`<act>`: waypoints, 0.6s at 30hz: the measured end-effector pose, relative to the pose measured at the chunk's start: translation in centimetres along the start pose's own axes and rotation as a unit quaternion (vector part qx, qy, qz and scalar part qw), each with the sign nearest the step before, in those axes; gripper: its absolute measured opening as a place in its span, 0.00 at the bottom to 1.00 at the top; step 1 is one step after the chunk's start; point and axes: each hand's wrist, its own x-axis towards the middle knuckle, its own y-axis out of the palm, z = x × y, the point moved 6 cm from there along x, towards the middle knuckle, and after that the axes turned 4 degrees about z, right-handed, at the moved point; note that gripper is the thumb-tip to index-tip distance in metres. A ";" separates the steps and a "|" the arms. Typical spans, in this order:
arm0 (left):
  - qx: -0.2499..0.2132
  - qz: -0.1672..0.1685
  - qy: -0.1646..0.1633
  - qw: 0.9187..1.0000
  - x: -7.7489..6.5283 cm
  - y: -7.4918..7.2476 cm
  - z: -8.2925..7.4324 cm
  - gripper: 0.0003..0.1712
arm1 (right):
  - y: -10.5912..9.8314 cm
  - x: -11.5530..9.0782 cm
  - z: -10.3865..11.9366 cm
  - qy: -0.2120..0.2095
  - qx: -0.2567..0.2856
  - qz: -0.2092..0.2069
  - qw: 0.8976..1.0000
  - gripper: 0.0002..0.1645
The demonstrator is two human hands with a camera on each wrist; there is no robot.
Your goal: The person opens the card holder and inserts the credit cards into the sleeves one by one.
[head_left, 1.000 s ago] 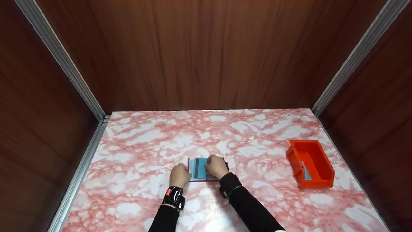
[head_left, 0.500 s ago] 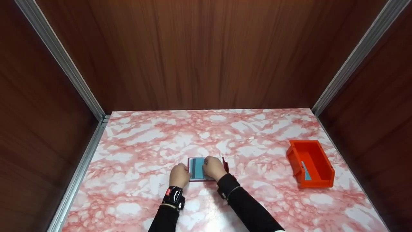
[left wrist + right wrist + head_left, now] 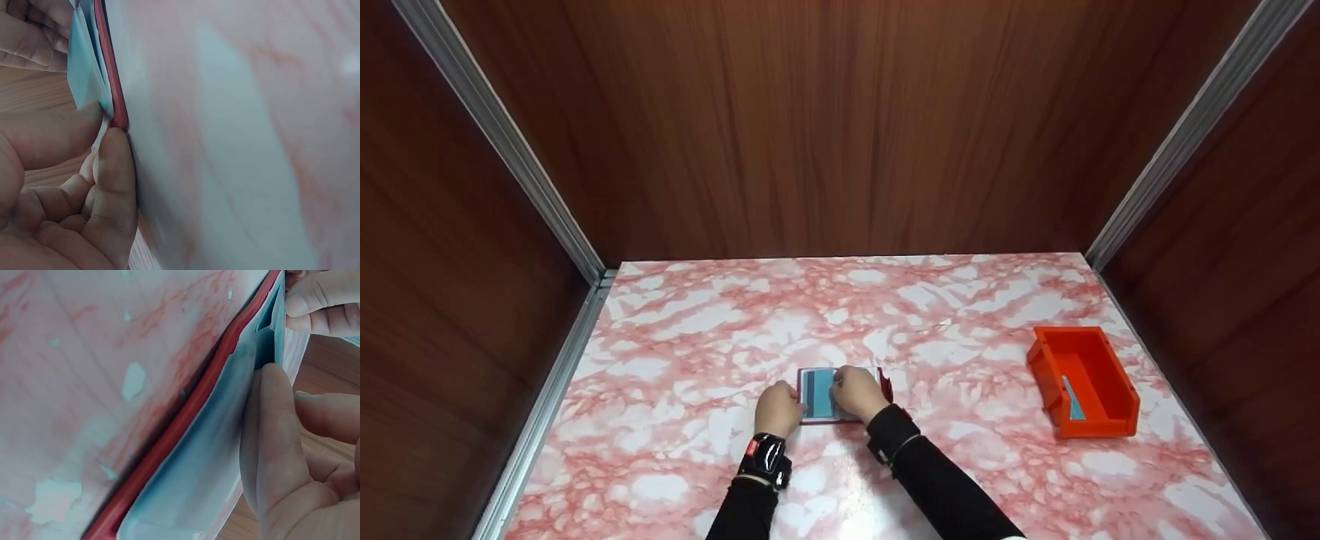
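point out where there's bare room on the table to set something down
Bare table: behind the red-edged booklet toward the back wall, between booklet and orange bin, and from left hand to left metal rail. Crowded: the booklet, with both hands and a blue card.

Black, close-fitting sleeves cover both forearms, the left sleeve (image 3: 744, 511) at the bottom centre of the frame, the right sleeve (image 3: 952, 486) to its right, with a small white patch (image 3: 1014, 537) along the bottom edge. The left wrist wears a glossy black band (image 3: 767, 457) with bright reflections and a small red marking (image 3: 753, 447); a dark block (image 3: 784, 472) juts from its side. A duller, wide black strap (image 3: 893, 427) wraps the right wrist. The fingers (image 3: 115, 180) are bare and round-tipped.
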 end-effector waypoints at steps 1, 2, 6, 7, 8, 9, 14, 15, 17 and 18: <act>0.000 -0.001 0.001 1.000 0.0 0.0 0.0 0.11 | 0.0 0.0 0.0 -0.001 -0.001 -0.001 1.000 0.10; -0.001 -0.002 0.002 1.000 0.0 0.0 0.0 0.11 | -0.1 0.0 0.0 -0.004 -0.003 -0.002 1.000 0.10; -0.004 -0.003 0.001 1.000 0.0 0.0 0.0 0.11 | -0.3 -0.2 0.1 -0.013 -0.003 -0.008 1.000 0.08; -0.004 -0.004 0.000 1.000 0.0 0.0 0.0 0.11 | -0.4 -0.2 0.1 -0.015 -0.005 -0.011 1.000 0.08; -0.004 -0.004 0.000 1.000 0.0 0.0 0.0 0.11 | -0.5 -0.2 0.1 -0.018 -0.004 -0.015 1.000 0.08; -0.004 -0.003 0.000 1.000 0.0 0.0 0.0 0.11 | -0.7 -0.3 0.2 -0.022 -0.005 -0.018 1.000 0.08; -0.001 0.000 0.002 1.000 -0.1 0.0 0.0 0.11 | -1.6 -0.3 0.1 -0.031 -0.013 -0.040 0.999 0.08; 0.000 0.000 0.002 1.000 -0.1 0.0 0.0 0.11 | -1.8 -0.3 0.1 -0.035 -0.015 -0.045 0.998 0.08; 0.000 -0.001 0.004 1.000 -0.1 0.0 0.0 0.11 | -2.2 -0.3 0.1 -0.039 -0.017 -0.052 0.998 0.08; 0.000 -0.003 0.006 1.000 -0.1 0.0 0.0 0.11 | -2.4 -0.3 0.0 -0.042 -0.019 -0.055 0.997 0.08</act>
